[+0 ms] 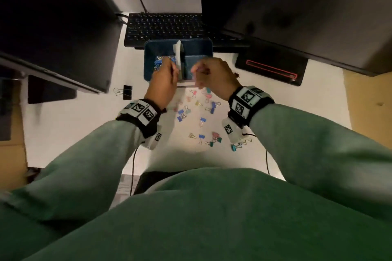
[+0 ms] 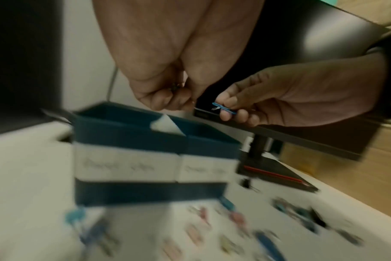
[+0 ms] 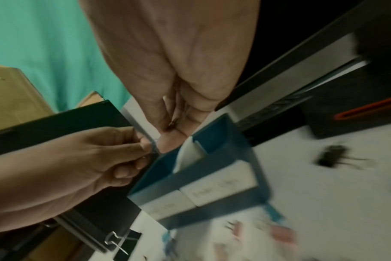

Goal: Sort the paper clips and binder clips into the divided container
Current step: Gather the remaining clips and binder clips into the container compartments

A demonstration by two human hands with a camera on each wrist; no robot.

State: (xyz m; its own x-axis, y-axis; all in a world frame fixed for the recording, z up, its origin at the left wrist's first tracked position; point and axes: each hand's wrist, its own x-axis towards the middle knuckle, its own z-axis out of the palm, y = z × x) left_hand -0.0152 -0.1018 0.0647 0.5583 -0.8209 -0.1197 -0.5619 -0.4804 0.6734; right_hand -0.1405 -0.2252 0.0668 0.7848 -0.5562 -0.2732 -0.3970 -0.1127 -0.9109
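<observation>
My left hand (image 1: 164, 82) is over the near edge of the blue divided container (image 1: 199, 48), fingers curled tight, can't tell what's in them. My right hand (image 2: 286, 102) hangs just right of the white divider (image 1: 178, 53), pinching 1 blue paper clip (image 2: 223, 108). Binder clips (image 1: 201, 112) lie scattered on the white desk (image 1: 74, 125) right behind both wrists, monitors crowding either side.

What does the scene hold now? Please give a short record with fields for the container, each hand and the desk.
container: blue divided container, white divider, paper clips in its left compartment
right hand: pinches a blue paper clip
left hand: above left compartment, pinches a thin item, kind unclear
desk: coloured binder clips loose; one black binder clip apart
</observation>
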